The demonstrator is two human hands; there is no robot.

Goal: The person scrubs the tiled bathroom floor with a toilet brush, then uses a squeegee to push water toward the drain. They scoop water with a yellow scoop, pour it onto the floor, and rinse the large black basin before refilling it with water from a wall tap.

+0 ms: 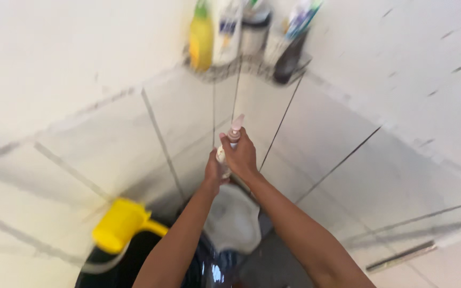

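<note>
- Nearest us, at the bottom of the view, sits a dark round bucket [134, 266] with a yellow plastic scoop-shaped jug [121, 224] hooked at its left rim, and a pale grey cloth [236, 221] hangs between our forearms.
- Above the cloth, both our hands meet on a small pale spray bottle with a pinkish nozzle [231, 137]. Our left hand [213, 172] is clenched around its lower body from the left and below; our right hand [241, 157] wraps the neck from the right, fingers closed just under the nozzle.
- The bottle's long axis runs almost upright in the view, leaning slightly right, nozzle end away from us. The right hand lies nearer the nozzle, the left nearer the base.
- Beyond the hands, white wall tiles with dark grout [316, 149] run into a corner.
- Farthest off, a corner shelf [214, 72] carries a yellow bottle [201, 37], a white bottle [226, 29] and a dark bottle [289, 58], well apart from our hands.
</note>
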